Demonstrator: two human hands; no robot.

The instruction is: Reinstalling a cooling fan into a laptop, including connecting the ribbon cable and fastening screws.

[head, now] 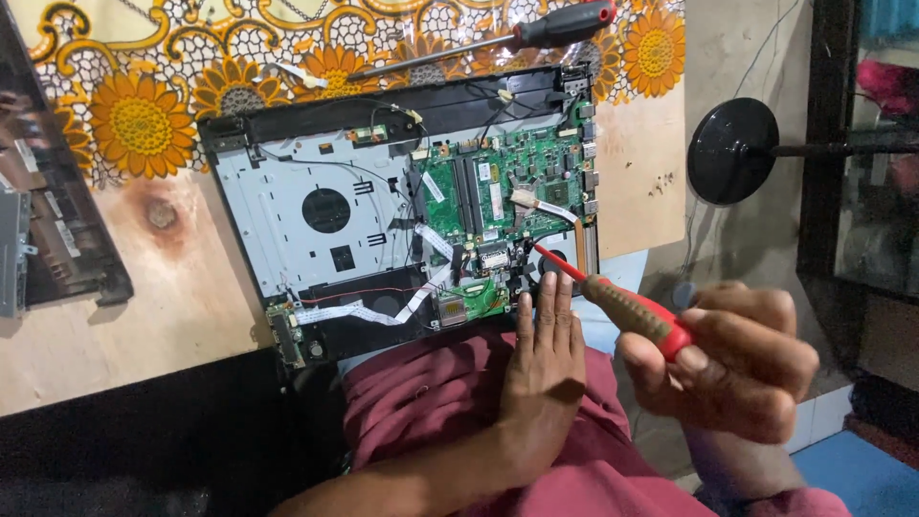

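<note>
While right hand (732,359) grips screwdriver (613,299), laptop (402,206) ahead

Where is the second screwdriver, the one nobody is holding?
In the head view, the black-and-red screwdriver lies on the sunflower-patterned cloth at the top, just beyond the opened laptop.

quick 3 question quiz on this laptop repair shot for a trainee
1. True or false: the right hand holds a red-handled screwdriver with its tip at the opened laptop.
2. Where do the left hand fingers rest? A) on the laptop's near edge B) on the black round stand base C) on the flowered cloth
3. Fill in: a second screwdriver lies on the ____ cloth beyond the laptop.

Key: 1 true; 2 A; 3 flowered
</note>
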